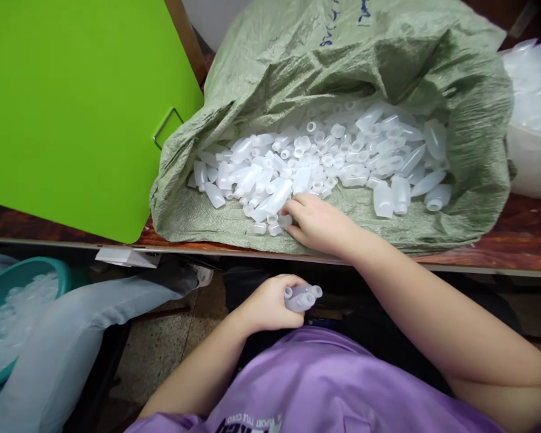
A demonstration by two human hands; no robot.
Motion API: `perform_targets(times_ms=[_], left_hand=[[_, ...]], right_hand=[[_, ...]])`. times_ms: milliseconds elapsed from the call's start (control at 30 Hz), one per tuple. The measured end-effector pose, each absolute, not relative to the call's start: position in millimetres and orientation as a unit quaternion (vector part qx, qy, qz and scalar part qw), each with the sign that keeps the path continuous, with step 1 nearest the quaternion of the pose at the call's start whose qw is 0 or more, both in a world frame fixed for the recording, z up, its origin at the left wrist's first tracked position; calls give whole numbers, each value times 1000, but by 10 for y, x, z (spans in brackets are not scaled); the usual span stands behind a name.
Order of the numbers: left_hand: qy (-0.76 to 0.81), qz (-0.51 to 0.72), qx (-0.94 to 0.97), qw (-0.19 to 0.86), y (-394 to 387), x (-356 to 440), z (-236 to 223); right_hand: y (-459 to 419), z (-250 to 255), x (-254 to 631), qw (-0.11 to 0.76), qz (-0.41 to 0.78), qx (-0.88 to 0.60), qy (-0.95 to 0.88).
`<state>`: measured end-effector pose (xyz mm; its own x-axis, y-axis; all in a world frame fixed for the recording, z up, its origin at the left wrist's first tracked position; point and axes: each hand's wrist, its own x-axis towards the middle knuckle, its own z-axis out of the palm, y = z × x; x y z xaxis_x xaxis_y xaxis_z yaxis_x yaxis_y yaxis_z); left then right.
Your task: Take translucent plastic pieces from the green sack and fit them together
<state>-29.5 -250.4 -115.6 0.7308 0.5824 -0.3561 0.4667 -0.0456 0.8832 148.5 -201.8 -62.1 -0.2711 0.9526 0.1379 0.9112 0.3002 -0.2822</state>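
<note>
Several small translucent white plastic bottles [303,299] are bunched in my left hand [270,304], necks pointing right, just below the table edge. My right hand [318,225] reaches to the mouth of a green woven sack [469,150], its fingers closed around one small bottle [285,221] at the front of the pile. Behind it, a heap of loose bottles [315,156] lies inside the sack, in mixed directions. Handwritten blue marks show on the top of the sack.
A bright green board [81,108] with a metal handle stands at the left on the brown table [532,231]. A teal basin [58,273] of white pieces sits lower left, beside another person's leg [76,337]. A white bag [536,150] of similar pieces is at the right.
</note>
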Motion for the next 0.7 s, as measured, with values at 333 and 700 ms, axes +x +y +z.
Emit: perform_targets(times_ms=[333, 700], left_hand=[[360, 82, 663, 651, -2458, -255, -1063], [406, 115, 472, 774, -2458, -38, -1130]], right_hand=[[-3046, -570, 1911, 221, 321, -513, -765], [-3553, -920, 1895, 348, 264, -508, -742]])
